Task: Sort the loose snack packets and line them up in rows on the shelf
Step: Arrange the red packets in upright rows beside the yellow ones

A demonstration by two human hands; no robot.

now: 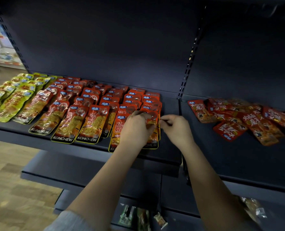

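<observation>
Orange-red snack packets (91, 124) lie in overlapping rows on the dark shelf (170, 152), with green packets (11, 104) in rows at the far left. My left hand (135, 129) rests on the front packet (152, 142) of the rightmost row, fingers curled on its top. My right hand (175, 127) is just right of that row, its fingers curled and pinching at the packet's right edge. What lies under the left hand is hidden.
A loose heap of red packets (248, 119) lies on the neighbouring shelf section to the right, past an upright post (183, 87). Lower shelves hold a few mixed packets (138, 215). Wooden floor shows at the left.
</observation>
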